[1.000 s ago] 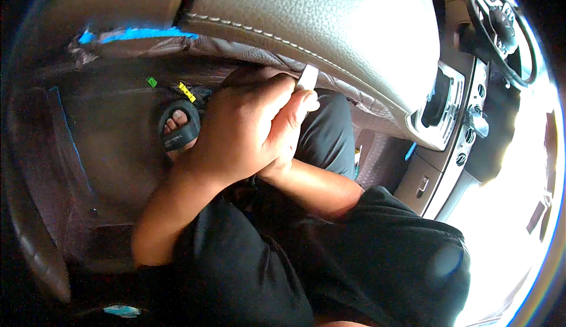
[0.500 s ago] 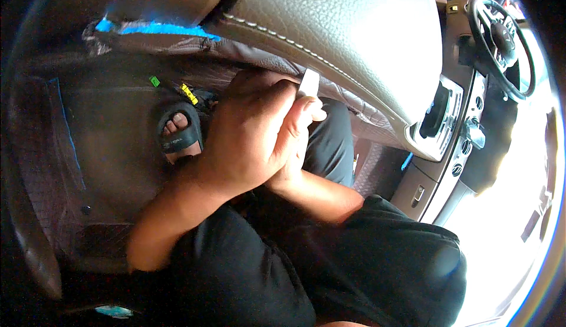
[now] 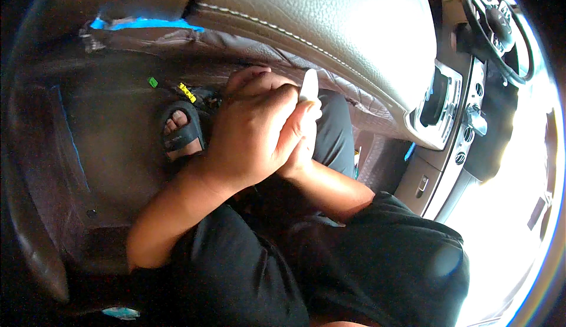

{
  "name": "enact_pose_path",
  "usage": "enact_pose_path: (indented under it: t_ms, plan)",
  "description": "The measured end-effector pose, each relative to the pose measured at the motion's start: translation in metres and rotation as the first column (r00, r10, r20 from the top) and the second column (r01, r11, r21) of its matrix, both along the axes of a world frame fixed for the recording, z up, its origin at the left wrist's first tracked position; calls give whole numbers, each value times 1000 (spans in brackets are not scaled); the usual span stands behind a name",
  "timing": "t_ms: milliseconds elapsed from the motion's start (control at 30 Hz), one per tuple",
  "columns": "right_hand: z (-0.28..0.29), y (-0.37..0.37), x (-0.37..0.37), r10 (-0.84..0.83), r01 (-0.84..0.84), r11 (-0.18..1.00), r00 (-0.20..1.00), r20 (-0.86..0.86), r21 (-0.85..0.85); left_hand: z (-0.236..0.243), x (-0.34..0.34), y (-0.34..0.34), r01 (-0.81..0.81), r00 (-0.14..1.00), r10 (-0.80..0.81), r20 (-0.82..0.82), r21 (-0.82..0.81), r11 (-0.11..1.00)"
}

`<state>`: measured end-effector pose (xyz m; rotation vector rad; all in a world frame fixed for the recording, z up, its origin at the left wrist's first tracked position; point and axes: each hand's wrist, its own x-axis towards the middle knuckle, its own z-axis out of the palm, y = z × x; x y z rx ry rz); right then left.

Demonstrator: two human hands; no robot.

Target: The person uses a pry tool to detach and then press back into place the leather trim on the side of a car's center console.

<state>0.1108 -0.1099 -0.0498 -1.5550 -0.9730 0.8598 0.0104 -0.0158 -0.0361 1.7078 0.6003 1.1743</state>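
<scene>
We find the pale, blade-like piece just above the centre of the frame, standing out of the top of the two clasped hands. Its long axis runs nearly up the frame, leaning slightly right toward its rounded tip, which points at the stitched lower edge of the light leather seat. Whether the tip touches that edge or only lies in front of it, we cannot tell.

The left hand is the one nearer to us, and its grip is closed on the piece, which emerges beside the thumb; the lower end is hidden. Its forearm slants up from the lower left, with the back of the hand toward us. The right hand presses against it from the right and beneath, its forearm coming in from the lower right. Most of its fingers are hidden, so we cannot tell how its grip is closed.

Left of the hands we see a dark sandal on a foot, with a yellow piece and a green piece near it. Blue tape runs along the upper left.
</scene>
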Motion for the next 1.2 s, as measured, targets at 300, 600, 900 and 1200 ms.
enact_pose_path:
  t_ms: [300,600,900,1200]
  plan:
    - [9,2,-2,-31,31,999,999,-7,-11,3,7,-2,8,996,-17,-92,-97,995]
    - [-5,4,-13,-94,95,995,995,-38,11,4,6,-3,57,992,-87,-92,-285,957]
    - [11,-5,5,-38,33,999,984,173,32,5,9,-10,137,971,-166,-174,-165,977]
    - [23,9,-16,-125,124,989,992,-15,-87,6,15,-10,171,985,-163,52,-375,911]
